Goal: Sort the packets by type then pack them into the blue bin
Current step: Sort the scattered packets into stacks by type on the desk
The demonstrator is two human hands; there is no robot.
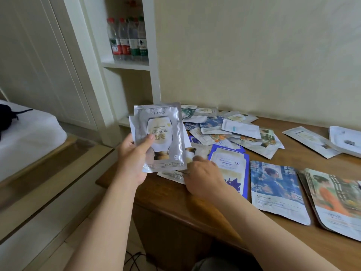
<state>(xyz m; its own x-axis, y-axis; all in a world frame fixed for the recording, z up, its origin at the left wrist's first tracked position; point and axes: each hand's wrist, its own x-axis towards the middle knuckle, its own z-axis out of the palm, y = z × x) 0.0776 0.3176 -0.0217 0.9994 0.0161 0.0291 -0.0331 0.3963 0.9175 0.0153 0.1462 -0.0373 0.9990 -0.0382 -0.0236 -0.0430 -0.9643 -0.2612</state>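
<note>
My left hand [134, 155] grips a small stack of silver "Bird's Nest" packets [162, 133], held upright above the table's left end, thumb on the front one. My right hand [203, 177] reaches down over more silver packets [173, 176] lying on the table; whether its fingers pinch one I cannot tell. Beside it lies a pile of blue-edged packets [228, 163]. To the right sit a blue-picture pile [277, 192] and an orange-picture pile [336, 202]. An unsorted heap of packets [230, 130] covers the table's back. No blue bin is in view.
The wooden table [195, 212] stands against a cream wall. A silver packet [310, 140] and a white tray-like thing [345, 141] lie at the far right. Left are a shelf with water bottles [127, 40] and a bed [29, 133].
</note>
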